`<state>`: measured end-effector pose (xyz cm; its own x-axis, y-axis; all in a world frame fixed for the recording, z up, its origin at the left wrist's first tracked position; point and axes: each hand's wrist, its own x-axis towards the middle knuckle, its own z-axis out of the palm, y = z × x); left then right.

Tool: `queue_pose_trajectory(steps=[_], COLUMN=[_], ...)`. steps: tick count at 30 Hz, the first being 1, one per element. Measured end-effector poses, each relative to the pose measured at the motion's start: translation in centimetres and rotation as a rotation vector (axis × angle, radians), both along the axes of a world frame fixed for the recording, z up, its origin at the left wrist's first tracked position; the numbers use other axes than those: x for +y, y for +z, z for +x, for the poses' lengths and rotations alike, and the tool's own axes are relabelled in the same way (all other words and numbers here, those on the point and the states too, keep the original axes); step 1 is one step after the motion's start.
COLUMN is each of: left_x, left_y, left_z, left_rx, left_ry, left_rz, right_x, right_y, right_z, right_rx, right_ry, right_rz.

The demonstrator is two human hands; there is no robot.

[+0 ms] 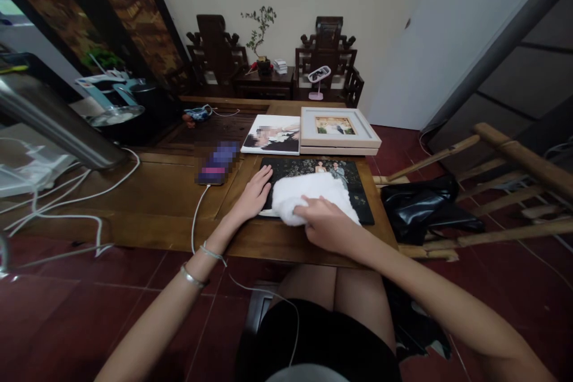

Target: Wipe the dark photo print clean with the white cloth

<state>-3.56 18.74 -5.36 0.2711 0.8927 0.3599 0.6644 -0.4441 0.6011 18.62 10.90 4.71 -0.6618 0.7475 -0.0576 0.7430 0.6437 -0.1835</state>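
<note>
A dark photo panel (364,197) with two people pictured on it lies flat at the table's front edge. My left hand (255,194) rests on its left border, fingers stretched out and flat, holding nothing. Over the panel's middle is spread a fluffy white cloth (311,188), which hides much of the picture. My right hand (329,224) grips the cloth's near side with bent fingers and presses it on the panel. Just behind stand a white-edged photo print (275,134) and a pale picture frame (340,125), the frame seemingly stacked on another.
A phone (217,162) on a white charging cable (196,212) lies left of my left hand. Farther left are a metal thermos (58,113), tangled cables and a pot with a glass lid (119,116). A bamboo chair (474,185) with a black bag (421,206) stands right.
</note>
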Motion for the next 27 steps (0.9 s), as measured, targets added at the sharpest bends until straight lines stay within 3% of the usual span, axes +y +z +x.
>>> queue_pose_trajectory(steps=[5,10,14,21,23,27], left_x=[-0.1,-0.6,-1.2,-1.7,-1.7,-1.6], left_y=[-0.2,0.9,2.2,2.7,2.6,2.1], left_z=[0.1,0.5,0.5,0.9,1.3,1.7], left_rx=[-0.006,-0.098,-0.196,-0.266,-0.236,-0.063], left_ry=[0.016,0.047,0.073,0.101,0.078,0.044], left_rz=[-0.035,-0.031,0.112,0.108,0.089,0.040], right_x=[4.9,6.6,5.7,1.3,0.1,-0.4], right_y=[-0.4,-1.7,-2.5,-1.7,-1.0,0.7], right_z=[-0.5,-2.0,-3.5,-2.8,-1.7,0.9], right_rx=[-0.021,0.007,0.023,0.026,0.019,0.005], right_ry=[-0.088,-0.072,0.077,0.362,0.360,0.215], right_rz=[0.107,0.183,0.172,0.084,0.049,-0.089])
